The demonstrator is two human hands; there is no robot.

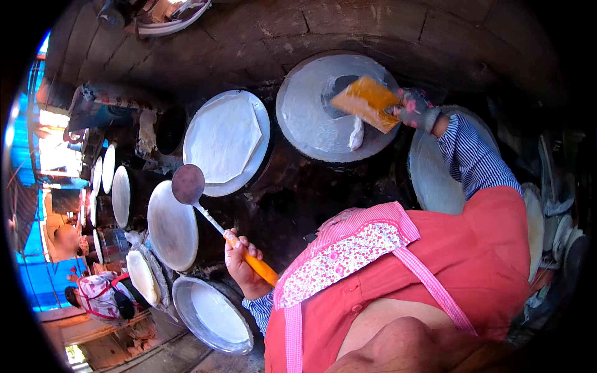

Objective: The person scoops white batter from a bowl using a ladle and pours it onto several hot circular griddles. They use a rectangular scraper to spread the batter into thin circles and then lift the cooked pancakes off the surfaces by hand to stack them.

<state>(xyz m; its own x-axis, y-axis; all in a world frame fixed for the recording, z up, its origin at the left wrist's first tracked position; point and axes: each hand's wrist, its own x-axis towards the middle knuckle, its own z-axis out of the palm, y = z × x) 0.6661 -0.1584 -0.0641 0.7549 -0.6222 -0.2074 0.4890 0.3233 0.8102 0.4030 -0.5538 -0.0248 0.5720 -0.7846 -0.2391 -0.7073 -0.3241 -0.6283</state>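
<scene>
My left hand [245, 261] grips the orange handle of a ladle [188, 184], its round bowl raised beside a pale griddle. My right hand [415, 109], in a dark patterned glove, holds a flat yellow scraper [366, 102], partly blurred, over a large round griddle [308, 112]. White batter coats much of that griddle, around a bare dark patch under the scraper. A small white lump [357, 134] lies just below the scraper. A second griddle at its left bears a thin white sheet [224, 140] with a folded edge. Below the ladle, a metal basin [179, 298] holds white liquid.
A pale round griddle [172, 233] stands between the ladle and basin; another [433, 172] is partly behind my right sleeve. More round plates [121, 196] line the left. A brick or block wall [326, 23] runs behind. Another person [105, 296] is at the lower left.
</scene>
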